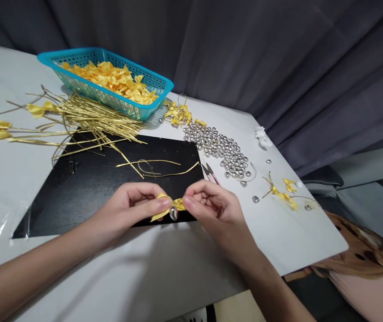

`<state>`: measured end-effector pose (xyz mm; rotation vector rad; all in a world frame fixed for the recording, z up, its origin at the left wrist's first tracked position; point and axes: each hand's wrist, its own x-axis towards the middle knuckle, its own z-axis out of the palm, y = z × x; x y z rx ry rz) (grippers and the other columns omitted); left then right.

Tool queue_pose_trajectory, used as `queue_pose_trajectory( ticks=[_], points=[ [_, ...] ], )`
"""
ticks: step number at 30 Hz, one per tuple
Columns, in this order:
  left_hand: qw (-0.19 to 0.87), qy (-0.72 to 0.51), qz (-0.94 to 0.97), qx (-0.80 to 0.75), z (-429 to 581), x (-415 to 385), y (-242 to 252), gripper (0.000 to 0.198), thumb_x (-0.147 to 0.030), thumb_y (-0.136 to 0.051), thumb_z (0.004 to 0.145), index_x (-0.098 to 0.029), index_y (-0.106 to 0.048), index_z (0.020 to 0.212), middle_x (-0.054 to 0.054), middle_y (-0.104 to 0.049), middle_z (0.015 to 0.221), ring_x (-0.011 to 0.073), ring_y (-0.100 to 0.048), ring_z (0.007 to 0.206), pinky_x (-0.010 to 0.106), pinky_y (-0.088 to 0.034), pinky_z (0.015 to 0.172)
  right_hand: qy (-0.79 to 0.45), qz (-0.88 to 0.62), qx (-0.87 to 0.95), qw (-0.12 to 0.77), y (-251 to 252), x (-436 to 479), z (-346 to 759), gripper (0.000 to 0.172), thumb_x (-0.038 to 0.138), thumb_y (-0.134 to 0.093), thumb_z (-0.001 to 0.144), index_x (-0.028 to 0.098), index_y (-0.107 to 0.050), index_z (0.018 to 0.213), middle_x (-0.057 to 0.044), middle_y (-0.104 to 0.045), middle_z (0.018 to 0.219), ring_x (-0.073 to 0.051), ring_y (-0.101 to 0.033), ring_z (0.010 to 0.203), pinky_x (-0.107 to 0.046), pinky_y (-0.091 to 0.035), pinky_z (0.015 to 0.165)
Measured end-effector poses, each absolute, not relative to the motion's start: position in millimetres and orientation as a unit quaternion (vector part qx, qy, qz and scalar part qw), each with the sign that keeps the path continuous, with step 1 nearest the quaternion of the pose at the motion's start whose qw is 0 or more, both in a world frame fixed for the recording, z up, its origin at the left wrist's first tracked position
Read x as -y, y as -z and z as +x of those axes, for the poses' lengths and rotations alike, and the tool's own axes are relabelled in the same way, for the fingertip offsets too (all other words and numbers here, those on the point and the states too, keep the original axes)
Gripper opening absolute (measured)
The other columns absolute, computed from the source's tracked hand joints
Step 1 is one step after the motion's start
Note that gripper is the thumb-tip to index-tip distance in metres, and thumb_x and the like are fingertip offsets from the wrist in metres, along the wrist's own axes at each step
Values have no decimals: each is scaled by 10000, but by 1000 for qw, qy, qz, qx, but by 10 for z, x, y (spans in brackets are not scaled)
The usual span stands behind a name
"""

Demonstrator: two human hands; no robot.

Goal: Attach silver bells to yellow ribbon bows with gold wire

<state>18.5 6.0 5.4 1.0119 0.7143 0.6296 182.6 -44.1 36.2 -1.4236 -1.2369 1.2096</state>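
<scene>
Between my two hands is a yellow ribbon bow (177, 204) with a shiny silver bead (173, 213) hanging at its middle. My left hand (141, 203) pinches the bow's left loop between thumb and fingers, a ribbon tail poking out below. On the other side, my right hand (210, 205) pinches the right end, its other fingers curled in. Both hands hover over the front edge of a black board (87, 192). Whether a wire runs through the bow is hidden by the fingers.
A blue basket (161, 83) of yellow bows stands at the back. Gold twist wires (94, 117) lie before it, some across the board. Silver beads (221, 147) are heaped right of the board, beside small scissors (210, 173). Bow scraps (282, 194) lie at the right of the white table (299, 232).
</scene>
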Motion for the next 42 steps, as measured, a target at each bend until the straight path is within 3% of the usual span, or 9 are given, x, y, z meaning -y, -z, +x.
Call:
queue_pose_trajectory(
  ticks=[9, 19, 22, 27, 34, 42],
  points=[
    [789, -282, 433, -333, 208, -59, -35, 227, -309, -762, 664, -163, -647, 534, -38, -552, 496, 68, -425, 472, 163, -320, 459, -484, -561, 504, 444, -358, 445, 1838, 128, 281, -591, 764, 182, -532, 709, 56, -409, 552, -76, -341, 496, -196, -286, 437],
    [779, -300, 443, -328, 204, -68, 17, 171, -268, -737, 715, -177, -679, 582, -47, -609, 547, 48, -489, 528, 109, -366, 500, -469, -582, 487, 452, -373, 436, 1817, 135, 230, -604, 744, 183, -507, 664, 67, -395, 527, -69, -329, 474, -196, -268, 423],
    [780, -293, 442, -332, 198, -72, 12, 161, -277, -746, 702, -183, -686, 586, -43, -615, 547, 49, -491, 521, 109, -365, 492, -479, -570, 492, 451, -378, 448, 1817, 134, 202, -617, 738, 176, -508, 664, 74, -399, 518, -62, -337, 465, -186, -273, 416],
    [765, -282, 460, -351, 193, -90, -17, 130, -282, -764, 657, -186, -704, 592, -29, -612, 544, 56, -472, 503, 123, -349, 475, -472, -565, 510, 445, -379, 460, 1836, 129, 165, -621, 745, 169, -520, 664, 110, -283, 475, -50, -278, 446, -171, -258, 416],
    [742, -273, 483, -377, 206, -96, -31, 150, -273, -765, 601, -165, -679, 542, -33, -536, 487, 57, -392, 463, 144, -277, 437, -475, -571, 507, 438, -358, 456, 1829, 152, 192, -636, 738, 169, -513, 650, 106, -298, 480, -45, -246, 442, -167, -247, 406],
    [750, -260, 477, -377, 227, -106, -49, 99, -230, -746, 590, -176, -687, 533, -31, -569, 489, 63, -422, 462, 147, -302, 446, -448, -587, 512, 439, -348, 423, 1824, 160, 239, -626, 752, 184, -510, 657, 104, -280, 478, -55, -226, 437, -190, -218, 402]
  ],
)
